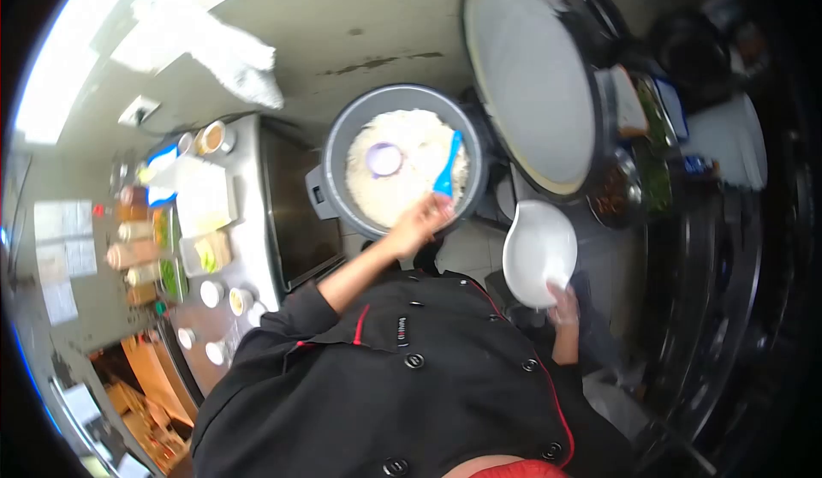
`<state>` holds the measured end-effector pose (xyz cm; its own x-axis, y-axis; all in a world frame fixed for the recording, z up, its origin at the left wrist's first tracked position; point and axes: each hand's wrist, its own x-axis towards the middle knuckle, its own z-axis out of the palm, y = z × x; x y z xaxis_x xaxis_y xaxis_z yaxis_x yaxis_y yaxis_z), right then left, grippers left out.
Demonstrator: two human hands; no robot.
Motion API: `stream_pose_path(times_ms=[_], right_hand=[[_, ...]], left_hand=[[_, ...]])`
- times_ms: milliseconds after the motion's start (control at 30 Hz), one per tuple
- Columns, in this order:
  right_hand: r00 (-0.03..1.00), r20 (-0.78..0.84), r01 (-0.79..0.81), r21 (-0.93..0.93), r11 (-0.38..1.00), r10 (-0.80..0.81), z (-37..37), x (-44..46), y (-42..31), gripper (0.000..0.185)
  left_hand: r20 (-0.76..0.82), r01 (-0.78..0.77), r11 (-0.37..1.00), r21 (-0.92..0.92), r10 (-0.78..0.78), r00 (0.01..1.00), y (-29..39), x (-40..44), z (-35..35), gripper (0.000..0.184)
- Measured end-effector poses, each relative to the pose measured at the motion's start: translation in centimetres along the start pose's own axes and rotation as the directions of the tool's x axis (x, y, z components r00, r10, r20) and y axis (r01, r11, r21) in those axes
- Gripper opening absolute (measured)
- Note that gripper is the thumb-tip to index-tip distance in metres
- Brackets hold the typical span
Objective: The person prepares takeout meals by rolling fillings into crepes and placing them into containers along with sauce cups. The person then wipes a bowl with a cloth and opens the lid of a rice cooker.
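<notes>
A large grey rice cooker pot full of white rice stands in front of me. My left hand reaches over its near rim, fingers pinched at the lower end of a blue rice paddle. The paddle lies over the right side of the rice. Also in the rice, left of the paddle, sits a small cup with a purplish rim. Off to the right of the pot, my right hand grips the near edge of a white bowl, whose inside looks bare.
The cooker's big round lid stands raised at the pot's right. On the left, a steel counter carries containers, sauce bottles and small white cups. A metal bowl of brownish food and greens lie right of the lid.
</notes>
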<state>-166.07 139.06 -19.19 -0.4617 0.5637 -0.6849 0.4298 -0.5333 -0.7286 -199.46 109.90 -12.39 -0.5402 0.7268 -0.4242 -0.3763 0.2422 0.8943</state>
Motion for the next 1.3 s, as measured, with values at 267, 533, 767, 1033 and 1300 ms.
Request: stream_pose_path(times_ms=[267,533,767,1033,1300], right_hand=[[0.665,0.689,0.608,-0.275,0.745,-0.288,14.2,4.4,4.2,0.035],[0.188,0.982,0.979,-0.189,0.081,0.019,43.0,6.6,-9.1,0.035],[0.141,0.836,0.564,0.372,-0.738,0.53,54.5,19.4,-2.7,0.041],[0.288,0.641,0.519,0.519,-0.679,0.711,56.3,13.5,-7.2,0.036],[0.313,0.545,0.613,0.51,-0.604,0.778,53.8,17.6,-10.5,0.042]], left_hand=[[-0.037,-0.035,0.912,-0.409,0.022,0.999,-6.4,-7.4,-0.3,0.074],[-0.614,-0.5,0.661,-0.56,0.074,0.786,-9.4,-22.1,-9.6,0.072],[-0.95,-0.744,0.629,-0.228,0.024,0.311,-11.9,-28.9,-1.6,0.069],[-0.936,-0.953,0.244,-0.182,-0.339,0.092,-17.0,-27.9,9.7,0.061],[-0.922,-0.966,0.249,0.073,-0.351,-0.161,-14.7,-26.5,12.4,0.057]])
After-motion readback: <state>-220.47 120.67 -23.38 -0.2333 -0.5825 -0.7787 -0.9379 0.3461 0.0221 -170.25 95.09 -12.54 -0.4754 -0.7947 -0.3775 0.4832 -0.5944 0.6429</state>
